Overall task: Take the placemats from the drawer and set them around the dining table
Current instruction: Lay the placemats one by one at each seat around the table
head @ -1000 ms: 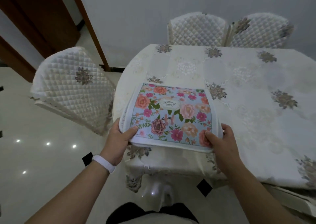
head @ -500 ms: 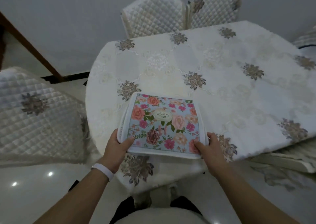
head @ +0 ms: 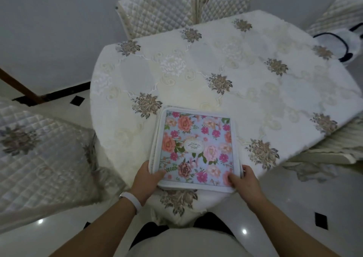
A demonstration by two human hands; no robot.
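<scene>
A stack of floral placemats [head: 197,148], pale blue with pink and orange roses and white borders, lies at the near edge of the dining table [head: 245,91], which wears a white embroidered cloth. My left hand [head: 148,177] grips the stack's near left corner, thumb on top. My right hand [head: 242,182] grips the near right corner the same way. Several white mat edges show along the stack's left side. The near edge of the stack overhangs the table rim slightly.
A quilted white chair [head: 39,154] stands close at the left. Two more quilted chairs [head: 176,7] sit at the table's far side. Another chair with a white, dark-trimmed item [head: 341,40] is at the right. Glossy white floor lies around me.
The view has tilted further down and closer over the table. The stack now rests on the cloth further onto the tabletop. Both hands keep their hold on its near corners.
</scene>
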